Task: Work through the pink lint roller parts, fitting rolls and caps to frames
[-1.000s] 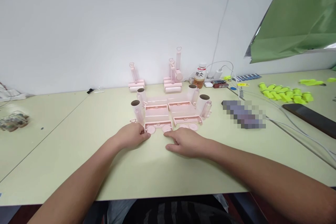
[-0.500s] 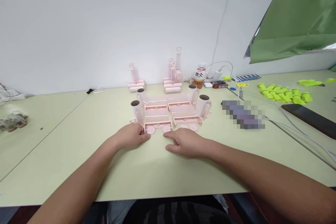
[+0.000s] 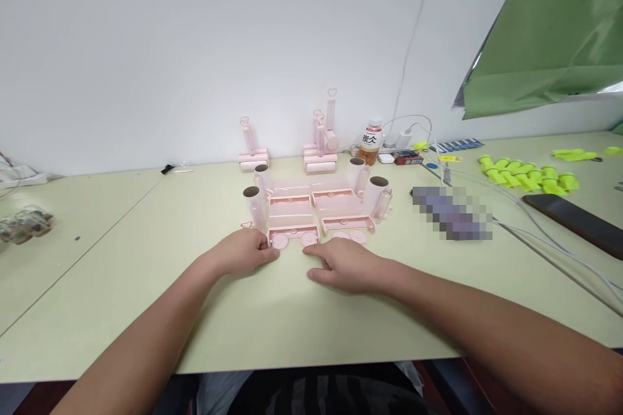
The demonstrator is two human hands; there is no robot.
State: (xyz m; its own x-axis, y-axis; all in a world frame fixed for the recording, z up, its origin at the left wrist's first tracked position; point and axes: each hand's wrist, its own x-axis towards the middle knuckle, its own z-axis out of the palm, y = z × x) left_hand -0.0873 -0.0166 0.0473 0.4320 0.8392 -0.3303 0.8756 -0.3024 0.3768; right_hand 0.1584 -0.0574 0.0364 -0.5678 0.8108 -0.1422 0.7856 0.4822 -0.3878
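pale green table point(image 3: 146, 227), pink parts point(image 3: 311, 207), bottle point(image 3: 371, 141), cables point(image 3: 545, 233)

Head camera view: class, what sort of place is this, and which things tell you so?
Probably an assembly workbench: sorted pink plastic parts before both hands, finished pink rollers by the wall, and rows of yellow pieces farther along the table.

arms: bare to elbow, sleeveless in view | torso: dark striped garment | wrists: no watch, no rings
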